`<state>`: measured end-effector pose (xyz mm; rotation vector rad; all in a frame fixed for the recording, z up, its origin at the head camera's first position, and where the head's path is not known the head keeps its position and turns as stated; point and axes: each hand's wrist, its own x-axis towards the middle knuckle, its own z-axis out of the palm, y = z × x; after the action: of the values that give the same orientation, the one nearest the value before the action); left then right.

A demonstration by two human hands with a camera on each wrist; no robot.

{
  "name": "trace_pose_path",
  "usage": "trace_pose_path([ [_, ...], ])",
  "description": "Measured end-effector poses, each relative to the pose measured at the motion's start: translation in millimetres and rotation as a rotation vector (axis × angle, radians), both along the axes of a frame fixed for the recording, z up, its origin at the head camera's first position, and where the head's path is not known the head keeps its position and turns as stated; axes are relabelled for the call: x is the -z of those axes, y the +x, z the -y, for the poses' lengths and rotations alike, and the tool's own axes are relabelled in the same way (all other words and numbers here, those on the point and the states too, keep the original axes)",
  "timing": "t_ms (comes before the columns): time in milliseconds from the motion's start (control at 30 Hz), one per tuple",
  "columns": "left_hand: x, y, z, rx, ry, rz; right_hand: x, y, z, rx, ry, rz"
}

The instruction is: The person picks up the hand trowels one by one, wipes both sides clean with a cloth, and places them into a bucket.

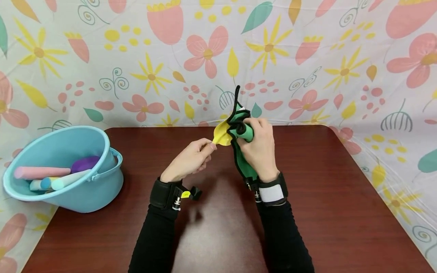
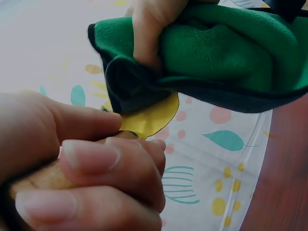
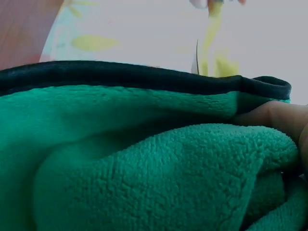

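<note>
So both hands are up over the far middle of the table (image 1: 307, 197), working on one thing. The right hand (image 1: 261, 149) has its fingers curled round a bunched green cloth (image 1: 243, 131) with a black edge, clamped on it pretty firmly. Part of the cloth sticks up above the hand and the rest hangs down along the wrist toward the table. The right wrist view is basically just fuzzy green fleece filling the picture, with that black edge running across the top.

The left hand (image 1: 191, 159) sits just left of the cloth, thumb and fingers pinched together on a yellow piece (image 1: 222, 133) that pokes out from the cloth's folds. In the left wrist view the yellow bit comes out right under the black edge and meets the fingertips (image 2: 110, 159). Can't tell what the yellow thing actually is, looks thin and floppy.

Well to the left of the cloth, at the table's left edge, there's a light blue bucket (image 1: 102, 189) tipped on its side. Inside it are a pink stick (image 1: 41, 171), a purple ball (image 1: 85, 163) and a couple of pale sticks.

Flowery sheet (image 1: 341, 57) behind the table.
</note>
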<state>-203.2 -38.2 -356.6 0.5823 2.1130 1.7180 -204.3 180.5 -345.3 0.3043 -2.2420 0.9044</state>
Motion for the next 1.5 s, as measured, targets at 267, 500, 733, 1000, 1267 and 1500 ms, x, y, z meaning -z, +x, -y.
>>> trace_pose_path([
  [267, -0.8, -0.1, 2, -0.074, 0.035, -0.041, 0.8, 6.4, 26, -0.137, 0.111, 0.034],
  [500, 1.1, 0.0, 4, -0.123, 0.050, -0.019, 2.3, 14.4, 43, -0.243, 0.113, 0.093],
  [733, 4.0, 0.1, 0, -0.127, 0.032, -0.041, 5.5, 9.7, 38, -0.218, 0.106, 0.155],
  [1000, 5.1, 0.9, -3, -0.083, -0.002, -0.075, 7.3, -0.6, 20, -0.121, 0.060, 0.169],
  [1267, 3.7, 1.9, -5, -0.044, -0.019, -0.039, 6.4, -4.6, 0, -0.024, -0.002, 0.142],
  [1500, 5.4, 0.4, -3, -0.020, -0.036, -0.009, 4.7, -5.9, -15, 0.011, -0.067, 0.078],
])
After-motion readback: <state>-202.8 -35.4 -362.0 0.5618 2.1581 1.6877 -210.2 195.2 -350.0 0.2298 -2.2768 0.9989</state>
